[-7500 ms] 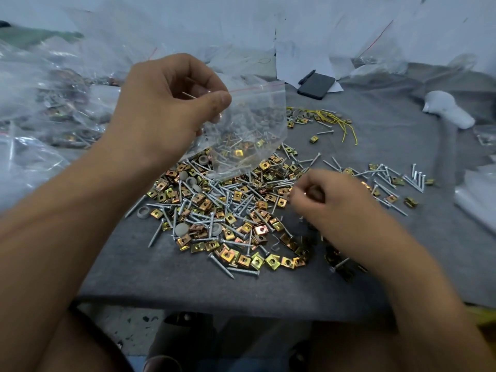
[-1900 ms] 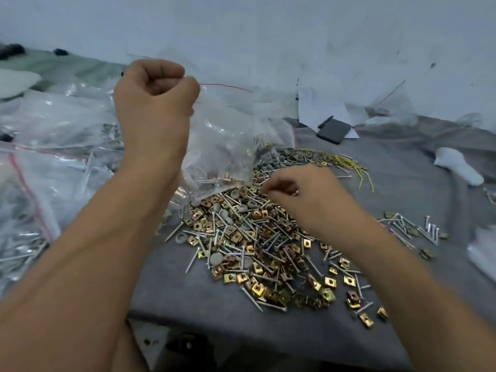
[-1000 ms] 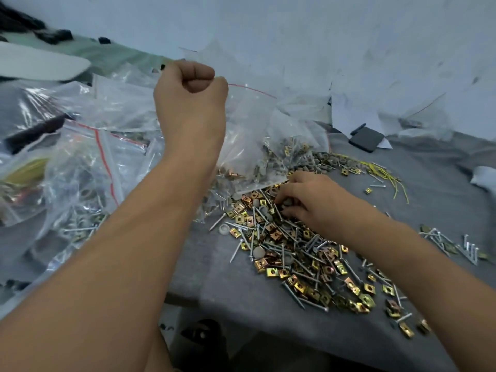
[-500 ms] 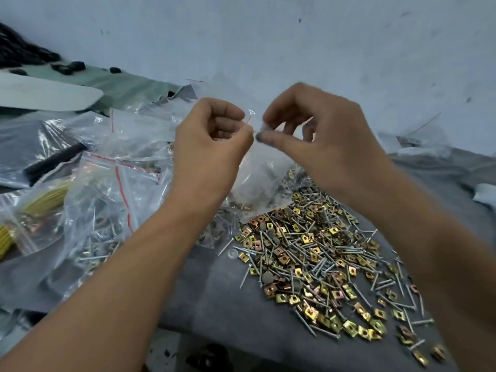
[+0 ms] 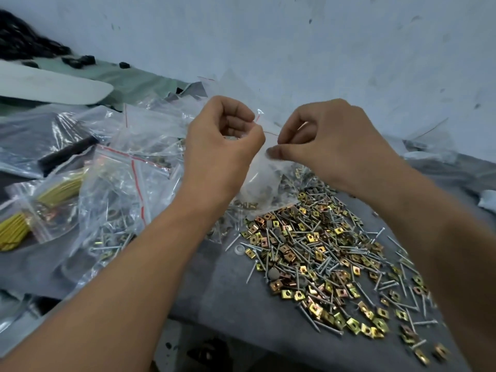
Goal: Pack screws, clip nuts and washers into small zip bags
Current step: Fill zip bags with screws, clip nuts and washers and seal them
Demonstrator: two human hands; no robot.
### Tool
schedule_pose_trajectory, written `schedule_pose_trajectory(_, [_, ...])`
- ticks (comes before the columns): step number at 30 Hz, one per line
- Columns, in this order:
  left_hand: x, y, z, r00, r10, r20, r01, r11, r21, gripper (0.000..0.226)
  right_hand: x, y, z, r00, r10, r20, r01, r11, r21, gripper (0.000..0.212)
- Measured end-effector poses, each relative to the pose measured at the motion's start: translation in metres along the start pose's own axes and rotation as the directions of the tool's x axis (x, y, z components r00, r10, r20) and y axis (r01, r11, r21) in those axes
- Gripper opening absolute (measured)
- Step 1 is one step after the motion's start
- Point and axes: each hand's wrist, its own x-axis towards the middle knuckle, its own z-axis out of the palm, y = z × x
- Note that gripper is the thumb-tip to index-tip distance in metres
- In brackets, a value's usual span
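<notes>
A small clear zip bag (image 5: 264, 183) with a red zip line hangs above the table, holding screws, clip nuts and grey washers. My left hand (image 5: 222, 146) pinches its top edge on the left. My right hand (image 5: 332, 140) pinches the top edge on the right, thumb and fingers closed on the plastic. Below and to the right lies a spread pile of gold clip nuts (image 5: 316, 253), silver screws (image 5: 389, 288) and grey round washers (image 5: 273, 273) on the grey table (image 5: 236, 299).
Several filled clear zip bags (image 5: 118, 189) are heaped on the left, some holding yellow ties (image 5: 13, 229). A white flat piece (image 5: 53, 87) lies at the far left. A pale wall stands behind. The table's front edge runs below the pile.
My right hand left the pile and rose to the bag's mouth. Both hands now hold the bag's top edge a little lower than half a second ago.
</notes>
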Motion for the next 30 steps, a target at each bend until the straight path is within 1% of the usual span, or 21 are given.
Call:
schedule_pose_trajectory(2, [0.000,0.000,0.001,1.000,-0.010,0.004,0.010,1.000,-0.013,0.018,-0.004,-0.001,-0.001,0.999,-0.032,-0.007,0.032,0.999,-0.039,0.015])
schedule_pose_trajectory(4, [0.001,0.001,0.001,1.000,-0.013,-0.002,0.013,0.999,-0.031,0.018,-0.010,0.001,-0.004,0.995,-0.092,-0.040,0.093,0.996,0.011,0.005])
schedule_pose_trajectory(7, [0.002,0.001,0.001,0.999,-0.025,-0.024,0.024,0.999,-0.043,0.018,-0.024,0.008,-0.008,0.963,-0.196,-0.185,0.214,0.973,0.081,0.007])
schedule_pose_trajectory(9, [0.003,0.002,0.001,0.999,-0.028,-0.029,0.027,0.999,-0.043,0.018,-0.037,0.022,-0.003,0.944,-0.189,-0.269,0.223,0.969,0.104,0.007])
schedule_pose_trajectory(10, [0.003,0.001,0.001,0.999,-0.027,-0.035,0.026,0.999,-0.035,0.018,-0.045,0.031,0.002,0.950,-0.162,-0.265,0.201,0.971,0.127,0.005])
schedule_pose_trajectory(12, [0.003,-0.001,0.001,0.997,-0.026,-0.068,0.025,1.000,-0.010,0.017,-0.061,0.051,0.021,0.983,-0.092,-0.160,0.116,0.982,0.147,0.003])
schedule_pose_trajectory(14, [0.004,-0.004,0.001,0.992,-0.035,-0.122,0.037,0.999,0.012,0.017,-0.072,0.070,0.040,0.999,-0.033,0.006,0.032,0.998,0.062,0.005])
schedule_pose_trajectory(16, [0.005,-0.005,0.002,0.984,-0.041,-0.175,0.047,0.998,0.029,0.017,-0.077,0.081,0.056,0.983,0.008,0.181,0.004,0.998,-0.067,0.013])
schedule_pose_trajectory(18, [0.005,-0.006,0.004,0.981,-0.036,-0.189,0.045,0.998,0.042,0.017,-0.077,0.086,0.064,0.960,0.009,0.279,0.031,0.990,-0.139,0.022])
schedule_pose_trajectory(21, [0.005,-0.006,0.006,0.981,-0.031,-0.189,0.042,0.998,0.052,0.017,-0.071,0.087,0.063,0.938,-0.011,0.348,0.082,0.978,-0.192,0.028])
schedule_pose_trajectory(24, [0.005,-0.006,0.006,0.983,-0.035,-0.182,0.045,0.998,0.051,0.017,-0.066,0.083,0.062,0.917,-0.025,0.399,0.159,0.939,-0.306,0.030])
schedule_pose_trajectory(28, [0.005,-0.005,0.005,0.982,-0.039,-0.182,0.048,0.998,0.046,0.017,-0.067,0.076,0.066,0.908,-0.169,0.382,0.324,0.862,-0.389,0.029])
schedule_pose_trajectory(30, [0.005,-0.005,0.004,0.982,-0.041,-0.184,0.050,0.998,0.044,0.017,-0.068,0.074,0.068,0.907,-0.215,0.362,0.362,0.838,-0.409,0.026])
